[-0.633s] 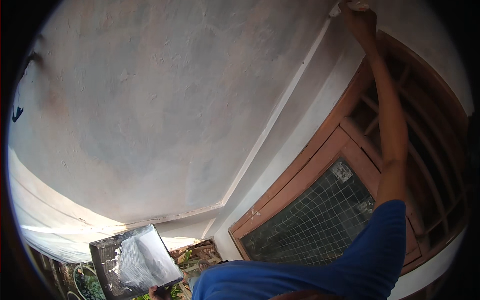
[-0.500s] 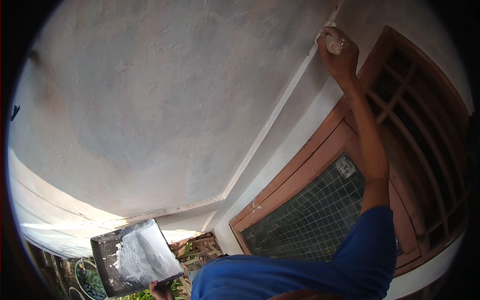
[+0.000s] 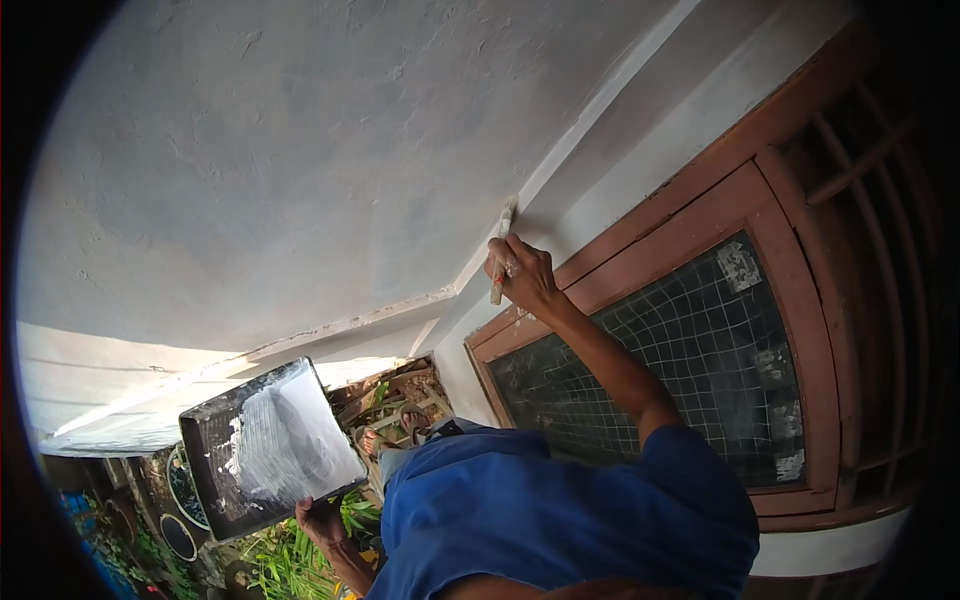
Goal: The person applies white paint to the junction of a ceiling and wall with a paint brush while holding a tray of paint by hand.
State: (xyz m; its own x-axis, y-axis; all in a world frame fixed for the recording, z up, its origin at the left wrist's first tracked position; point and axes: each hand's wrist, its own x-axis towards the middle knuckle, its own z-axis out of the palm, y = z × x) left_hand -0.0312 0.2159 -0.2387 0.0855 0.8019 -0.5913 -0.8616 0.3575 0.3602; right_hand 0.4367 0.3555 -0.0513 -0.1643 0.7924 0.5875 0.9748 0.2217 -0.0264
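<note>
My right hand [image 3: 525, 272] is closed round the handle of a paintbrush [image 3: 499, 268], and white paint marks its skin. The bristles touch the raised edge [image 3: 560, 160] that borders the grey-white wall [image 3: 270, 170]. Low on the left, my left hand [image 3: 320, 520] grips the near rim of a black paint tray [image 3: 212, 470]. White paint [image 3: 285, 435] coats much of the tray's inside, thick on the right side and streaked over the ridges. The left fingers under the tray are hidden.
A reddish-brown wooden window frame [image 3: 640, 255] with gridded dark glass [image 3: 690, 340] stands right of the wall. Below are green plants [image 3: 290, 560], round pots [image 3: 180, 537] and my sandalled feet [image 3: 385, 435]. Wooden bars [image 3: 870, 170] cross the dark opening at far right.
My right hand has come down along the wall edge with the brush, from high up to mid-height. The tray stays in my left hand, slightly higher in view.
</note>
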